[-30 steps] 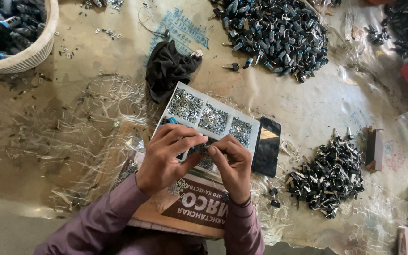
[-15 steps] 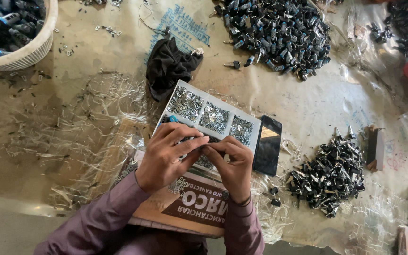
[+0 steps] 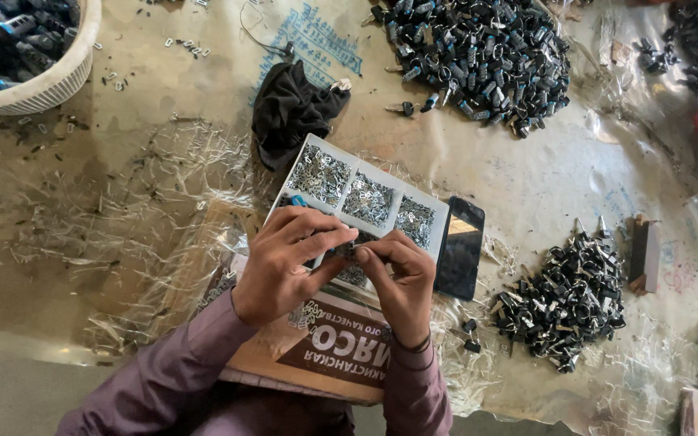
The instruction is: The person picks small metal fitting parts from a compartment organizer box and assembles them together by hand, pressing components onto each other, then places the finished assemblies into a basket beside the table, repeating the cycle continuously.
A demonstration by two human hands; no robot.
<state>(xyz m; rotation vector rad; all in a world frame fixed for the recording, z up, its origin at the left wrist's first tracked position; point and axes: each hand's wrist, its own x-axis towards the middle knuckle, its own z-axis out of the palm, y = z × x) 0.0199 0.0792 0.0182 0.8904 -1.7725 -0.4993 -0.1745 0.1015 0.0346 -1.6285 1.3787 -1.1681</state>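
- Two hands meeting over a white compartment tray (image 3: 326,161) of small metal bits, atop a cardboard box (image 3: 341,351).
- Left hand (image 3: 284,262) curled, fingertips pinched on a small dark part (image 3: 347,249), mostly hidden.
- Right hand (image 3: 401,282) curled, fingers touching the same part from the other side.
- Just right of the tray: a black phone (image 3: 460,249), lying flat.
- Further right: a heap of dark keys (image 3: 563,299); a larger heap (image 3: 478,52) at the top.
- Behind the tray: a black cloth (image 3: 288,109); top left, a white basket (image 3: 54,85).

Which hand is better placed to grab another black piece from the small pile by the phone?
Right hand, probably: the small pile lies on its side, past the phone.
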